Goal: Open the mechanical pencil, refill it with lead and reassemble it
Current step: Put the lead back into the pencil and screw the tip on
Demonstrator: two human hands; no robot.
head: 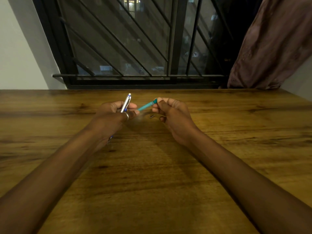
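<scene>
Fingers (130, 106) of left hand (114, 115) pinch mechanical pencil (125, 103); right hand (170, 114) grips lead tube (146, 105).

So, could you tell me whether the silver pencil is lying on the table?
No, the left hand holds the silver pencil above the table.

Both hands hover over the middle of the wooden tabletop (152, 174), the left hand (113, 115) to the left and the right hand (172, 115) to the right, near each other but apart. The silver mechanical pencil with blue trim (126, 103) stands tilted in the left hand, its upper end pointing away toward the barred window (118, 39) behind the tabletop, while the slim teal lead tube (146, 105) runs from the right hand down-left toward the left hand's fingertips. A small dark metal piece (151, 116) lies on the tabletop between the hands, just left of the right hand, and a draped brown curtain (273, 44) hangs right of the window.
</scene>
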